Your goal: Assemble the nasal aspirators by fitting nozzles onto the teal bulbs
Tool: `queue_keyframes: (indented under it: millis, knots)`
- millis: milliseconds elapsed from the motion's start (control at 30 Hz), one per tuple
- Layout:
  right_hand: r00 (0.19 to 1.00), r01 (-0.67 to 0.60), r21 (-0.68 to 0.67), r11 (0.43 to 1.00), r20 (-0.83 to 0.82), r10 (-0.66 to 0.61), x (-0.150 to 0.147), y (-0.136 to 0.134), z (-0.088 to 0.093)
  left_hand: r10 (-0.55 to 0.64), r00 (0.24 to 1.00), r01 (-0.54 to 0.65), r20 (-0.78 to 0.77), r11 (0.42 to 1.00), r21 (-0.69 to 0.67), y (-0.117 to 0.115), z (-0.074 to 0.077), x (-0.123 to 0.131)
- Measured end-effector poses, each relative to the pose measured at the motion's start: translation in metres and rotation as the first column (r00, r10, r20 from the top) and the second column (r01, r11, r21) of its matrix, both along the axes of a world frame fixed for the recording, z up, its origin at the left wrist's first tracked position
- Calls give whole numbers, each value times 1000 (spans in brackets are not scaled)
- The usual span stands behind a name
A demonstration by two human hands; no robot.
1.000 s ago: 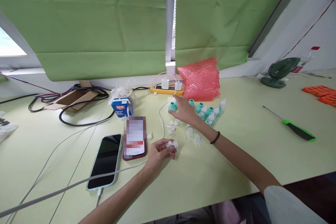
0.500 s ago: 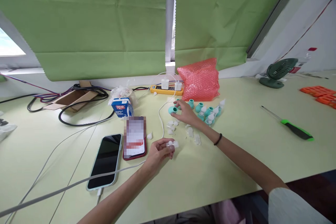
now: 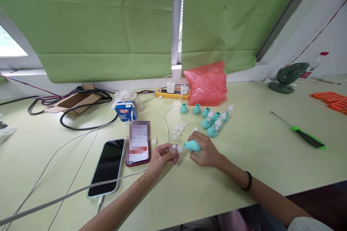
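Observation:
My left hand (image 3: 162,157) pinches a small clear plastic nozzle piece (image 3: 176,148) over the front of the table. My right hand (image 3: 207,149) is closed around a turquoise squeeze bulb (image 3: 193,145), which lies sideways with its open neck facing the nozzle piece. A small gap separates the two parts. Beyond my hands, several turquoise bulbs (image 3: 183,108) stand on the table, some with white pointed tips (image 3: 218,123) in their necks. Loose clear and white plastic pieces (image 3: 176,130) lie just behind my left hand.
Two phones, one dark-screened (image 3: 108,168) and one lit (image 3: 138,144), lie to the left, with a white cable (image 3: 65,195) crossing. Behind them stands a blue milk carton (image 3: 126,111). A yellow power strip (image 3: 173,94), pink bubble wrap (image 3: 207,85), screwdriver (image 3: 306,136) and fan (image 3: 290,75) are farther off.
My right hand has taken a turquoise bulb from the left end of the group and brought it nearer, up to the nozzle piece. My left hand has stayed nearly in place.

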State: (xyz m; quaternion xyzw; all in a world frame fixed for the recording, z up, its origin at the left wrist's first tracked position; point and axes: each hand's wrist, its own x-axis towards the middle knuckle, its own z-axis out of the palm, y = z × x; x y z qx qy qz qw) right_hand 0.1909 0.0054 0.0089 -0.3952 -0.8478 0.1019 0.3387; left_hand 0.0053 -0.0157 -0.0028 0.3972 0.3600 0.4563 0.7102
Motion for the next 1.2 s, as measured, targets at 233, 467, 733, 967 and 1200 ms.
queue_keyframes:
  millis: [233, 467, 733, 967, 1200]
  knots:
    - [998, -17, -16, 1000, 61, 17, -8, -11, -6, -14, 995, 18, -103, 999, 30, -1, 4, 2]
    - [1000, 0, 40, 999, 18, -1, -7, -8, -24, 14, 951, 37, -308, 987, 159, -2, 4, 2]
    - [975, -19, -354, 935, -212, -61, -17, -14, -17, 57, 882, 115, -467, 937, 331, -11, 13, 1]
    - [925, -179, -688, 703, -361, -118, -19, -12, -21, 145, 850, 113, -506, 888, 445, -11, 13, 1]
    - [926, -229, -794, 563, -356, -127, -18, -11, -15, 123, 817, 176, -563, 878, 446, -10, 12, 0]
